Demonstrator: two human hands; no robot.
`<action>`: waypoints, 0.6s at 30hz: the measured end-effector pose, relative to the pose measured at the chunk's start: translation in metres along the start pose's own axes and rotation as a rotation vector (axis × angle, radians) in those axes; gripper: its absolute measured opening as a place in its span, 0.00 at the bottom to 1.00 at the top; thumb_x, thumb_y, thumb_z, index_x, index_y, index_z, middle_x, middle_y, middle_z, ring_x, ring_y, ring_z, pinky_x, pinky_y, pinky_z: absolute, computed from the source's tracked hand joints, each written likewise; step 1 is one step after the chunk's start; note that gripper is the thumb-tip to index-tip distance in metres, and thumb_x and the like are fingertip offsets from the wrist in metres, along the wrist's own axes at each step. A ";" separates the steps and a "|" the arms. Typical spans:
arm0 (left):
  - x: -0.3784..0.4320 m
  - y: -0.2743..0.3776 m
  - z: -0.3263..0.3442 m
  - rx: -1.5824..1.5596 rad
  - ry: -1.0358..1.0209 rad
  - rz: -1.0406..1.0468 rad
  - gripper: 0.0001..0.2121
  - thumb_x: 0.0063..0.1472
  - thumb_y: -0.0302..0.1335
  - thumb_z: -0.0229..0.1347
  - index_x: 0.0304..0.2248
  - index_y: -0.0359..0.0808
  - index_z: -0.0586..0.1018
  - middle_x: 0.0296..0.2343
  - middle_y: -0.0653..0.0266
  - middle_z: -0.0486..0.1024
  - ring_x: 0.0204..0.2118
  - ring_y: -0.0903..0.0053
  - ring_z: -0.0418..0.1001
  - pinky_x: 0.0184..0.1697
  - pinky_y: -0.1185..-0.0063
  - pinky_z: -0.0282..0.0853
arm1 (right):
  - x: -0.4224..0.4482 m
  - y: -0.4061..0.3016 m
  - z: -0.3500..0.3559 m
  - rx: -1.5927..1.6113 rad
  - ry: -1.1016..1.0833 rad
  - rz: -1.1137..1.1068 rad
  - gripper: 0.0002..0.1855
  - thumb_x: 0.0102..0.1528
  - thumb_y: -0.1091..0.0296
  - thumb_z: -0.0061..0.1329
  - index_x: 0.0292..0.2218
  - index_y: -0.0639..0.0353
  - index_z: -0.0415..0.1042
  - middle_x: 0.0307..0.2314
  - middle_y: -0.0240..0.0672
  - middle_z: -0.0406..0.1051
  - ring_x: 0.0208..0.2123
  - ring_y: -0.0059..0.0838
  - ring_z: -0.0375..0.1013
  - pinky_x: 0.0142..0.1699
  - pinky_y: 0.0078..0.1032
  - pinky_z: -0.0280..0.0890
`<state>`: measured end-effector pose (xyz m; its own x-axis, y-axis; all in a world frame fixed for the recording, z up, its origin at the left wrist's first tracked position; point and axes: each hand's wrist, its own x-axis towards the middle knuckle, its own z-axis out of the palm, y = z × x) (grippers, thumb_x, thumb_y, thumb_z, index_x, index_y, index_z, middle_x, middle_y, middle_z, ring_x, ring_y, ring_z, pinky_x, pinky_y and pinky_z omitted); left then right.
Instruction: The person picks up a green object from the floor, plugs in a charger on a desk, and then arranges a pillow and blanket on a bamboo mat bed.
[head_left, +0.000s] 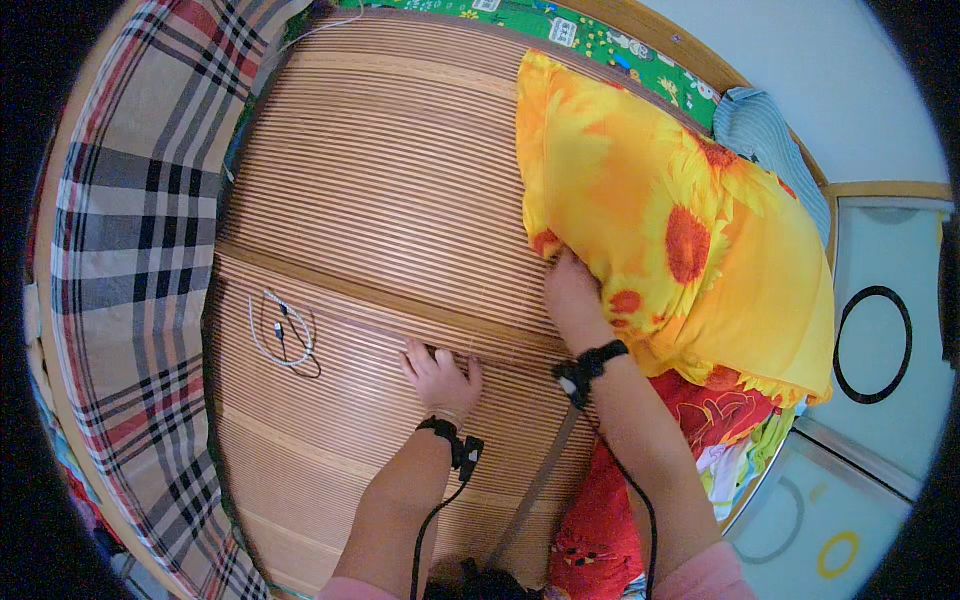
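Observation:
A yellow pillow with red and orange sunflower print (645, 202) lies at the right on a striped bamboo-like mat (390, 172). My right hand (574, 296) is at its lower left edge, the fingers partly hidden at the fabric; whether they grip it is not plain. My left hand (442, 379) rests on the mat with its fingers apart and nothing in it. Both wrists wear black straps with small cabled devices. Left of my left hand lie a white cord loop (260, 346) and a black cable with a USB plug (280, 330).
Plaid fabric (142, 240) runs along the left edge. Green printed fabric (592, 41) borders the far edge beside a wooden rim. Red bedding (607, 510) is bunched at the lower right. A blue striped cloth (772, 150) lies behind the pillow. Frosted cabinet panels (877, 247) stand at the right.

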<state>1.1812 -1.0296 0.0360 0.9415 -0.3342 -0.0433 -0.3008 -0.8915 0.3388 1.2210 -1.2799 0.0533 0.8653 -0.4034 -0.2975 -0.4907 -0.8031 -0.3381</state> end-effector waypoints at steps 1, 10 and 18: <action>-0.003 0.006 0.003 -0.009 -0.004 0.002 0.19 0.52 0.38 0.58 0.32 0.29 0.68 0.51 0.26 0.55 0.59 0.37 0.48 0.60 0.45 0.41 | 0.007 -0.001 0.017 0.037 0.107 -0.107 0.25 0.59 0.69 0.41 0.54 0.72 0.55 0.48 0.63 0.62 0.52 0.55 0.63 0.57 0.40 0.60; -0.001 0.003 0.000 0.005 -0.078 -0.041 0.20 0.53 0.39 0.57 0.32 0.29 0.68 0.51 0.26 0.53 0.59 0.37 0.47 0.60 0.45 0.38 | -0.047 -0.039 0.026 0.384 0.035 -0.262 0.22 0.56 0.73 0.46 0.51 0.70 0.64 0.52 0.52 0.62 0.55 0.51 0.60 0.60 0.37 0.57; -0.001 -0.001 -0.004 -0.007 -0.144 -0.073 0.22 0.53 0.41 0.57 0.36 0.29 0.68 0.50 0.28 0.54 0.58 0.37 0.46 0.60 0.45 0.38 | -0.105 0.075 0.025 0.079 0.157 0.314 0.18 0.53 0.60 0.47 0.43 0.59 0.74 0.34 0.48 0.75 0.39 0.55 0.72 0.46 0.45 0.67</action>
<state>1.1809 -1.0276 0.0396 0.9294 -0.3090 -0.2019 -0.2304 -0.9130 0.3365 1.0905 -1.2870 0.0368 0.6730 -0.6925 -0.2597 -0.7365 -0.5951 -0.3217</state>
